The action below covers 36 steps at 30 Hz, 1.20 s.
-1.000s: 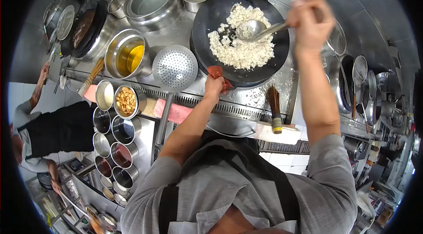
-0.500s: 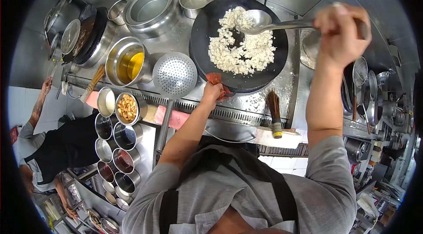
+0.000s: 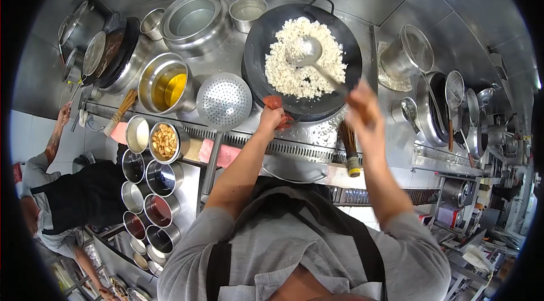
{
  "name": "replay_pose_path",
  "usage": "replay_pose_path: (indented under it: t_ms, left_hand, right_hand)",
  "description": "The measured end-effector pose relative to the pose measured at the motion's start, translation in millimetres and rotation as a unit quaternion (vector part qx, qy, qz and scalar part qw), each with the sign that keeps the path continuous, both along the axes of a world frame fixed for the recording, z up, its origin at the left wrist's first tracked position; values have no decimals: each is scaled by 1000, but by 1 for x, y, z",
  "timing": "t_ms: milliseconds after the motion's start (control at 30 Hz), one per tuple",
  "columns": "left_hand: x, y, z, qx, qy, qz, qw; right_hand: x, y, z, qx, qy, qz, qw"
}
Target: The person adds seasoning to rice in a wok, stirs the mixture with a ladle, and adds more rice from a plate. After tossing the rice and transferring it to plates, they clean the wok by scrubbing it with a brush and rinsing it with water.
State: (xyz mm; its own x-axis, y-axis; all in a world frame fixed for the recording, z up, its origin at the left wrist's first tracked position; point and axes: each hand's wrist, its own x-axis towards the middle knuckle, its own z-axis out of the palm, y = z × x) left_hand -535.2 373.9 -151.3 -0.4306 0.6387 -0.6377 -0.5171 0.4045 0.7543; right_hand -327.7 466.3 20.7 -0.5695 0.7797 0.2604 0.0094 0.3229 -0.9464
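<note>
A black wok (image 3: 258,46) on the steel range holds white rice (image 3: 294,77), spread over its middle. My left hand (image 3: 271,118) is closed round a red cloth (image 3: 273,101) at the wok's near rim. In my right hand (image 3: 364,113), blurred by motion, is the handle of a metal ladle (image 3: 309,50). The ladle's bowl rests on the rice, and its handle slants down to the right over the wok's rim. Left of the wok lies a perforated strainer (image 3: 224,101).
Left stand a pot of yellow oil (image 3: 165,84), a large pot (image 3: 193,20) and several ingredient tins, one with brown pieces (image 3: 164,141). A bamboo brush (image 3: 349,148) lies near the front edge. Far left is another person (image 3: 79,193). Strainers and pots (image 3: 405,54) stand right.
My right hand has come down and toward me with the ladle handle. The ladle's bowl has moved to the middle of the rice, which is now more evenly spread. The wok sits slightly further left.
</note>
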Motion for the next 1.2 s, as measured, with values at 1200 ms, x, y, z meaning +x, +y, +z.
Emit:
replay_pose_path:
  t_ms: [1200]
  left_hand:
    - [18,-19,-14,45,-21,43,998]
  right_hand:
    - [138,-20,-45,100,-502,-30,858]
